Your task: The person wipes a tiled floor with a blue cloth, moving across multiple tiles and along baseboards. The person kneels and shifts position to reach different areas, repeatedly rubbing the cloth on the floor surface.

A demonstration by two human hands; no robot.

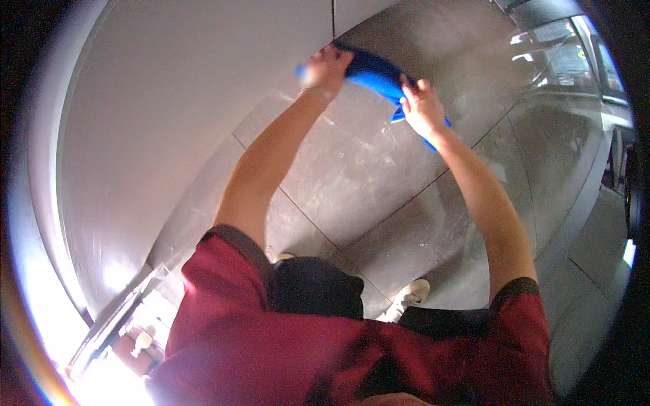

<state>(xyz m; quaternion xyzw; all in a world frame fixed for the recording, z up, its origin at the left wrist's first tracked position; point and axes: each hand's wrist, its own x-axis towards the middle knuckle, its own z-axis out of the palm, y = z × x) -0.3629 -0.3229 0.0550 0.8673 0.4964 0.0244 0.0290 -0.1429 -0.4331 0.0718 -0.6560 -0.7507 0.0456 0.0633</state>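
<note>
A blue cloth [378, 83] stretches between my two hands above the tiled floor, its upper side darker than its lower side. My left hand [330, 66] grips its left end beside a smooth grey panel [167, 66]. A small blurred patch with a blue tip covers part of that hand, too unclear to name. Farther right, my right hand [424, 106] has the other end, with loose corners of the cloth showing below and behind the fingers. Both arms reach forward from dark-red short sleeves.
Large grey floor tiles [350, 203] with whitish smudges lie below. The grey panel curves along the left, with a dark vertical seam at the top. Glass with bright reflections [553, 56] stands at the upper right. One light shoe [414, 292] shows near my body. Strong light glares at the lower left.
</note>
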